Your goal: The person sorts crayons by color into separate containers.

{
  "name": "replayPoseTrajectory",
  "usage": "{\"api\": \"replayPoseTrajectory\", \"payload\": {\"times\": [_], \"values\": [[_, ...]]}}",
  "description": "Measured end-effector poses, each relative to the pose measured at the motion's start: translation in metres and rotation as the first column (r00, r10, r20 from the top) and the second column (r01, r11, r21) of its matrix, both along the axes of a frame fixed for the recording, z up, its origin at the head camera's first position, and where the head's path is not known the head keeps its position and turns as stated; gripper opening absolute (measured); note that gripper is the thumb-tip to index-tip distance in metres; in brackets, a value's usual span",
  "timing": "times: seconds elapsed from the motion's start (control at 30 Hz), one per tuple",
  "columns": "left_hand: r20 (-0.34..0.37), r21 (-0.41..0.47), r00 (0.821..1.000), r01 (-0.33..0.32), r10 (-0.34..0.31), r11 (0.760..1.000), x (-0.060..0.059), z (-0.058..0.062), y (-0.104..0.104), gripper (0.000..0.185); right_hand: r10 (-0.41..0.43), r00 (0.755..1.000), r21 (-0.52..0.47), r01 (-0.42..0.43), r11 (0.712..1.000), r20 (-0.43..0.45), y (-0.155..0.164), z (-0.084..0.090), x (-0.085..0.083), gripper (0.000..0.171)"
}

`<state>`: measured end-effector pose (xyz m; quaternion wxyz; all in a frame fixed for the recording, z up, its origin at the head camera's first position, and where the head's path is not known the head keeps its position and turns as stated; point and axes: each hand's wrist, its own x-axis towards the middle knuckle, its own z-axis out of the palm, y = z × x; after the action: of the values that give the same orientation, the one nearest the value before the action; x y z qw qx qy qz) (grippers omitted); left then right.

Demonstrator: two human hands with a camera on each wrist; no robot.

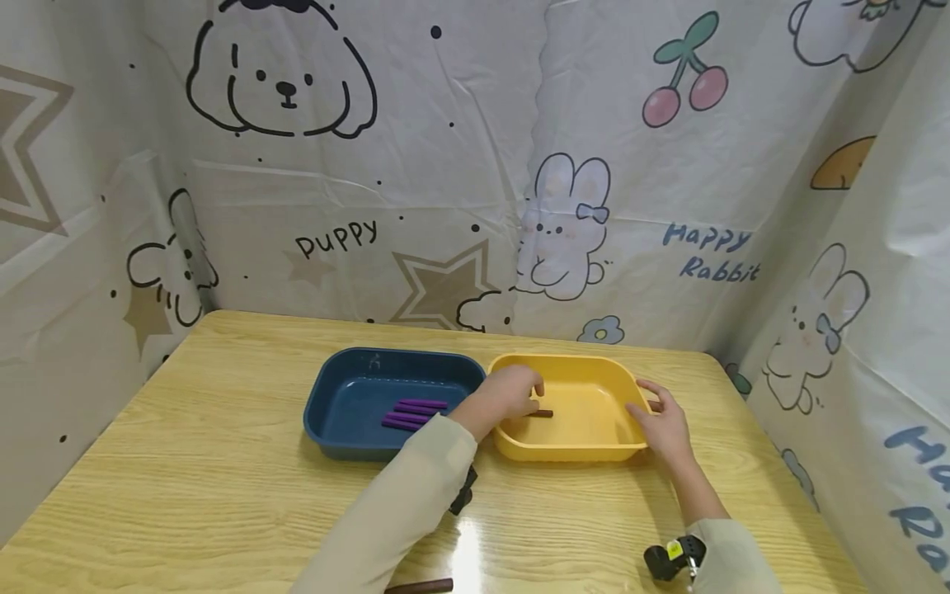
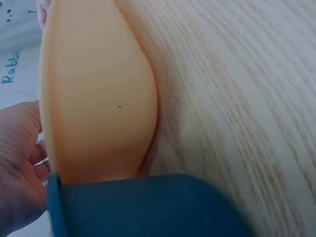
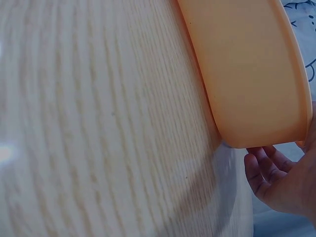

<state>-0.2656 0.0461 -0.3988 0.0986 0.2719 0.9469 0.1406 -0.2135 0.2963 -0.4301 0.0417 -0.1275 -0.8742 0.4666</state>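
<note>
A yellow tray [image 1: 586, 450] stands beside a blue tray [image 1: 349, 445] on a wooden table [image 1: 223, 495]. My left hand [image 1: 508, 396] reaches into the yellow tray, its fingers curled down onto a short brown stick [image 1: 544, 413] on the tray floor. My right hand [image 1: 664, 425] rests against the yellow tray's right rim, thumb on the edge and fingers relaxed. Several purple sticks [image 1: 414, 412] lie in the blue tray. The left wrist view shows the left hand [image 2: 17, 163] behind the yellow tray [image 2: 98, 98] and blue tray [image 2: 148, 207]. The right wrist view shows the right hand [image 3: 281, 182] by the yellow tray's corner [image 3: 247, 74].
Another brown stick [image 1: 419, 586] lies at the table's near edge, under my left sleeve. Printed cloth walls [image 1: 445, 165] close in the table at the back and on both sides. Bare wood lies left of and in front of the trays.
</note>
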Motion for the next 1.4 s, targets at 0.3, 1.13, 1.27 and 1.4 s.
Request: {"api": "replayPoseTrajectory", "payload": {"times": [0.3,1.13,1.27,1.4], "values": [[0.008,0.073,0.997,0.079,-0.080,0.994,0.014,0.018,-0.014,0.023,-0.006,1.000,0.008,0.006,1.000,0.002,0.001,-0.001,0.000,0.054],[-0.111,0.114,0.992,0.080,-0.068,0.990,0.067,0.030,-0.084,0.024,-0.014,1.000,-0.011,0.014,1.000,0.011,0.001,-0.001,0.000,0.054],[-0.113,0.132,0.992,0.078,-0.064,0.988,0.074,0.030,-0.095,0.023,-0.003,1.000,-0.009,0.004,1.000,0.013,0.001,0.000,0.000,0.055],[-0.101,0.187,0.993,0.075,-0.057,0.979,0.083,0.032,-0.106,0.023,0.003,1.000,-0.008,-0.003,1.000,0.012,0.000,0.000,0.000,0.055]]}}
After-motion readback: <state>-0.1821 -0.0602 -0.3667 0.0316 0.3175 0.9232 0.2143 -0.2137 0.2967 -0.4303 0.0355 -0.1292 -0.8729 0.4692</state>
